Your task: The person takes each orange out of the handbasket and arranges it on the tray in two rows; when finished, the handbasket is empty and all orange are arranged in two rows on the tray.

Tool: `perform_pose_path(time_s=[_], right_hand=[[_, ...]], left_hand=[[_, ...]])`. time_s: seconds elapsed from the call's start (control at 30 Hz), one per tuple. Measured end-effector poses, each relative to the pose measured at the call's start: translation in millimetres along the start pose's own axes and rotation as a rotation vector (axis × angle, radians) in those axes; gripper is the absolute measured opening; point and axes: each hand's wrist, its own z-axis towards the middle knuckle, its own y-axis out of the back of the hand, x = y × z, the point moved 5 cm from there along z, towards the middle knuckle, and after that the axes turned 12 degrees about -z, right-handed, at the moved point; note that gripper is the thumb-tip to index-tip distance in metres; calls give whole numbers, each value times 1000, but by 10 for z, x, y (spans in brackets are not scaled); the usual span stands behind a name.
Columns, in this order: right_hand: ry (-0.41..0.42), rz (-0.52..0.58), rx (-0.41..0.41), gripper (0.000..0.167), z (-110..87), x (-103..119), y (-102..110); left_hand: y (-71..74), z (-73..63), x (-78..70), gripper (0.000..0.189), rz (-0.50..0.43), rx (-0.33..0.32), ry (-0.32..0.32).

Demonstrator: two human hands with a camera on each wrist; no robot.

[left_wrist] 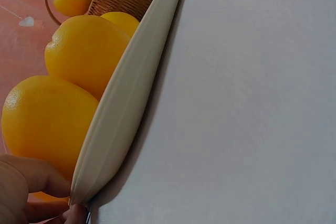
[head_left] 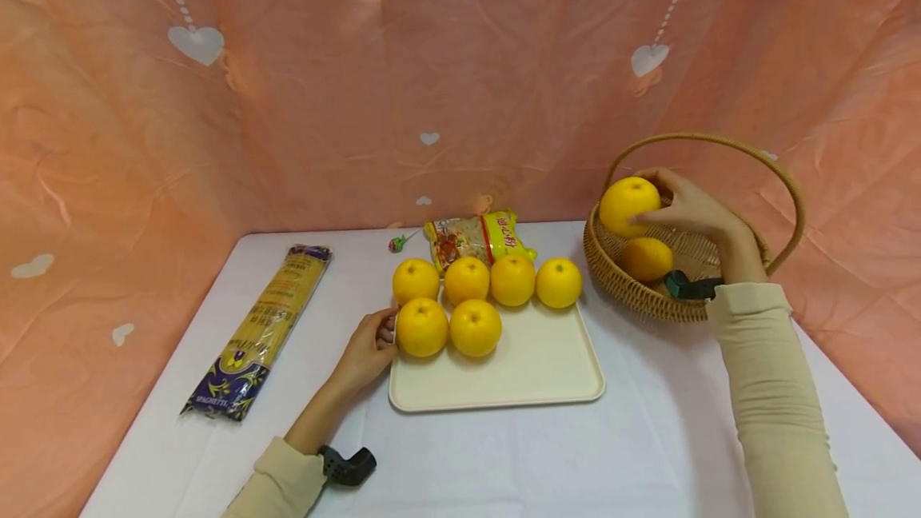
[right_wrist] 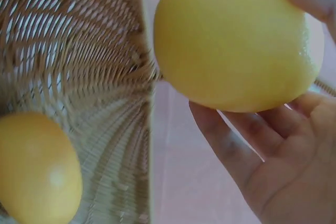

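Note:
My right hand (head_left: 687, 206) grips a yellow orange (head_left: 629, 206) at the left rim of a wicker basket (head_left: 619, 282), above its opening. In the right wrist view, the thumb and the fingers lie on opposite sides of that orange (right_wrist: 236, 40). Another, deeper-coloured yellow fruit (head_left: 646, 260) lies inside the basket. My left hand (head_left: 368, 348) pinches the left edge of a cream tray (head_left: 540, 366), beside the nearest oranges. Several oranges (head_left: 475, 328) sit on the tray, a row along its far side and two in front at the left.
A noodle packet (head_left: 468, 240) lies behind the tray, with a wrapped lollipop (head_left: 396, 244) to its left. At the table's left is a long spaghetti pack (head_left: 262, 334). The basket's tall handle (head_left: 795, 206) arches over it. A pink curtain (head_left: 460, 62) hangs behind the white table (head_left: 547, 462).

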Motion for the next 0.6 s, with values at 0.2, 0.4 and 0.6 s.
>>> perform_pose_path(time_s=[0.2, 0.4, 0.6], right_hand=[[88, 82, -41, 61, -10, 272, -44], [182, 133, -46, 60, 4, 457, -243], [249, 102, -23, 66, -52, 616, -538]], left_hand=[[3, -10, -12, 56, -7, 0, -13], [-2, 21, 24, 59, 30, -11, 99], [-7, 29, 22, 60, 31, -3, 114]])
